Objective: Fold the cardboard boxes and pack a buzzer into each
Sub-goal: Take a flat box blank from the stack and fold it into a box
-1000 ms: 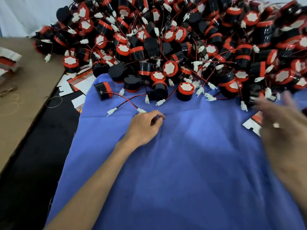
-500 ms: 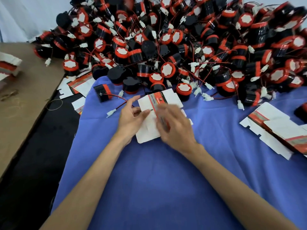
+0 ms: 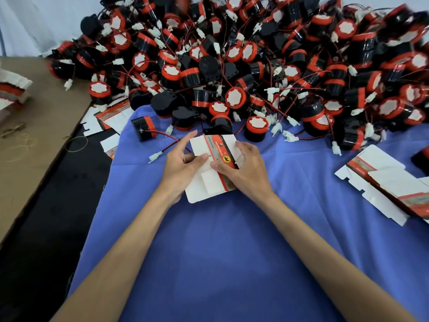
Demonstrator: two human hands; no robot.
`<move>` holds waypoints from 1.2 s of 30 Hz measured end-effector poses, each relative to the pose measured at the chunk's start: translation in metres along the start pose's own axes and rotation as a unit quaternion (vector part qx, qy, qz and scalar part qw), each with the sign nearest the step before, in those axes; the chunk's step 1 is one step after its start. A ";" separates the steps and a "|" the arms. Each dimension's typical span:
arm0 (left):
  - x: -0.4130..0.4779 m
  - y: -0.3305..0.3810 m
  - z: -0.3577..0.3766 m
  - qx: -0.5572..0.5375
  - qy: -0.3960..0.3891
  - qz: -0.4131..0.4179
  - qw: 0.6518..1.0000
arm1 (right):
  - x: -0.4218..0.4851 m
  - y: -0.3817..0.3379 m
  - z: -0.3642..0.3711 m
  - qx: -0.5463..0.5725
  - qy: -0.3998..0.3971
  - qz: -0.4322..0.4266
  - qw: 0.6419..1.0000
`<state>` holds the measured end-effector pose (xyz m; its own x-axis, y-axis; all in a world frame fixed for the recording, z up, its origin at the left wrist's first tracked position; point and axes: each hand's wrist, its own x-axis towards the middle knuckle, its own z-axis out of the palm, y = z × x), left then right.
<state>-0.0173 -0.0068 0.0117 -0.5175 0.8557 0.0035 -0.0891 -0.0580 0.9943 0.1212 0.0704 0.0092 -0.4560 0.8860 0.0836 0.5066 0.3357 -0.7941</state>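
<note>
A flat white cardboard box blank (image 3: 209,184) with a red and grey printed stripe lies on the blue cloth (image 3: 220,252) between my hands. My left hand (image 3: 181,168) grips its left side, thumb on top and index finger stretched along the far edge. My right hand (image 3: 243,168) holds the right side, thumb pressed on the stripe and fingers curled over the far right corner. Behind the box rises a big heap of black and red buzzers (image 3: 232,66) with red wires and white plugs. One buzzer (image 3: 144,127) lies apart at the cloth's far left.
A stack of flat box blanks (image 3: 390,184) lies on the cloth at the right. More blanks (image 3: 109,117) lie at the left by the cloth's edge. A brown board (image 3: 34,135) with rubber bands (image 3: 76,144) and another pile of blanks (image 3: 11,89) is on the left.
A second ago my left hand rested on the bare cloth and my right hand was at the right by the stack. Both hands now hold one blank at the middle.
</note>
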 end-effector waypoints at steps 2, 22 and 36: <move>0.001 -0.002 0.001 0.030 0.014 0.004 0.999 | 0.001 0.006 0.003 -0.012 0.039 -0.013 0.999; -0.001 -0.003 0.007 0.196 0.032 0.034 0.980 | -0.047 0.000 -0.033 0.095 0.027 0.125 0.987; -0.005 -0.001 0.011 0.222 0.031 0.043 0.974 | 0.006 0.021 -0.031 0.070 0.120 0.055 0.989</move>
<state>-0.0058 -0.0051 0.0116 -0.5589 0.8237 0.0955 0.3265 0.1127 0.9385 0.1514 0.0929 0.0122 -0.2095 0.9706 0.1190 0.4289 0.2005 -0.8808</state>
